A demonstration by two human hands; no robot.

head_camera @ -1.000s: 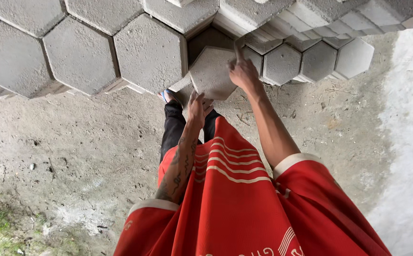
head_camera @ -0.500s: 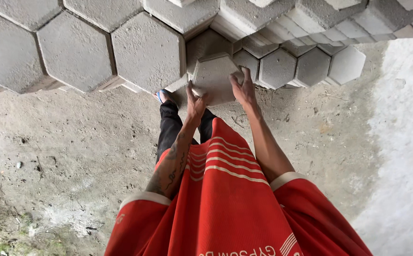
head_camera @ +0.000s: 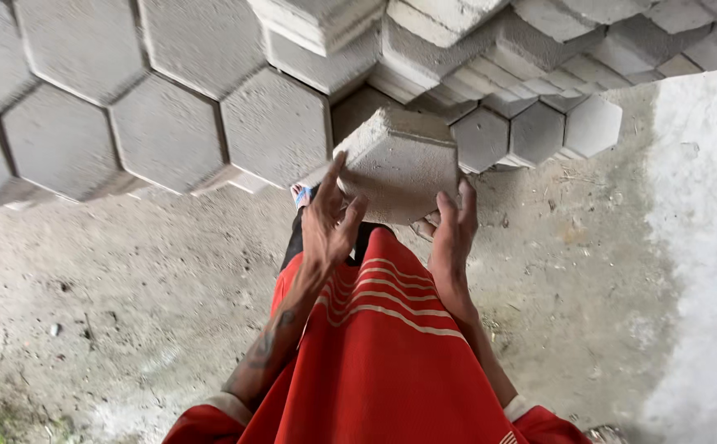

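Currently, a hexagonal concrete block (head_camera: 399,168) is being gripped between left hand (head_camera: 329,222) and right hand (head_camera: 453,234), probably being carried; steady two-handed support is being called for.

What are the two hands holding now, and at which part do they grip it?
Both hold one grey hexagonal concrete paver. The left hand grips its left side, and the right hand supports its lower right edge.

A rough, dusty concrete floor (head_camera: 128,296) carries laid grey hexagonal paving blocks (head_camera: 169,131) and stacked ones (head_camera: 473,49).
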